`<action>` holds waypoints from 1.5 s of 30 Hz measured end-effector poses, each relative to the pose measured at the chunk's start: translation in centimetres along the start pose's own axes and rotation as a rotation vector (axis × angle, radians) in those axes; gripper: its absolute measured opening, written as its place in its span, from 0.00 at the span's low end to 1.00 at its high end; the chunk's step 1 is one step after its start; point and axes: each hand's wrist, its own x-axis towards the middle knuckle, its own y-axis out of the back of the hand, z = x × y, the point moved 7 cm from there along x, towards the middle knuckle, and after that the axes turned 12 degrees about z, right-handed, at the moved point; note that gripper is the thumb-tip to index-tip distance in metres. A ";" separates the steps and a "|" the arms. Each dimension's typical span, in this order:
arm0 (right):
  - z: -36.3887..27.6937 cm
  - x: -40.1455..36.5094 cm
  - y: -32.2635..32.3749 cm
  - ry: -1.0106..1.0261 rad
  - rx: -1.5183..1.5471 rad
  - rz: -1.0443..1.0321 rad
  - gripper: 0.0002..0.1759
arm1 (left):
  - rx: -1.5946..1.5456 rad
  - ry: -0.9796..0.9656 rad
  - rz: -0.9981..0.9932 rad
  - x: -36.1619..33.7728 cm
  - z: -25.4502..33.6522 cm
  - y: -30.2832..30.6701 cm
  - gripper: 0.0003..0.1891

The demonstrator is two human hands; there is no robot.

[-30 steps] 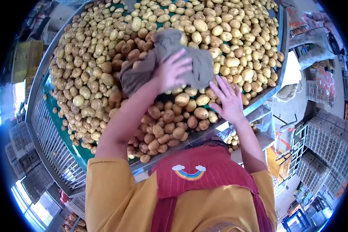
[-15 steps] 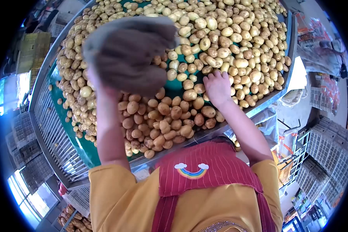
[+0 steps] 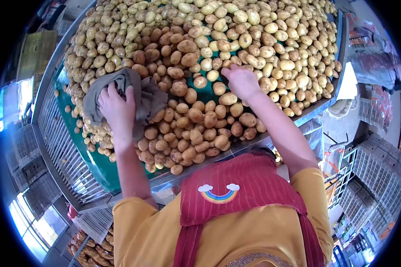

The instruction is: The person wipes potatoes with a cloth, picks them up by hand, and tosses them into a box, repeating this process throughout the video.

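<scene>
Many potatoes point(image 3: 280, 66) lie spread over a green-lined metal table. At the left of the heap my left hand point(image 3: 118, 107) presses on a crumpled grey-brown cloth point(image 3: 98, 93), its fingers sunk in the folds. The cloth rests on top of potatoes. My right hand point(image 3: 243, 83) is at the middle right, fingertips down at the edge of the potatoes beside a bare green patch point(image 3: 205, 92); whether it holds one is hidden. Browner potatoes point(image 3: 196, 133) are heaped between my arms, near the table's front edge.
A metal grate point(image 3: 67, 155) borders the table's left side. Stacked crates point(image 3: 374, 164) stand at the right. White paper point(image 3: 347, 82) is by the right rim. More brown produce point(image 3: 93, 253) lies at the lower left.
My left hand has brought the cloth down and to the left, uncovering brown potatoes where it was. My right hand has moved slightly left and up.
</scene>
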 end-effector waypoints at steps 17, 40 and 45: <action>-5.6 -11.4 -0.3 0.011 -0.265 0.132 0.16 | -0.510 -0.248 -0.388 -5.0 17.7 -7.3 0.14; 2.2 -11.9 1.7 -0.862 1.512 -0.245 0.13 | -0.302 -0.270 -0.520 -6.3 19.7 -10.6 0.11; 2.5 -12.2 1.4 -0.886 2.246 -0.126 0.20 | -0.530 -0.208 -0.243 -4.7 20.7 -4.5 0.11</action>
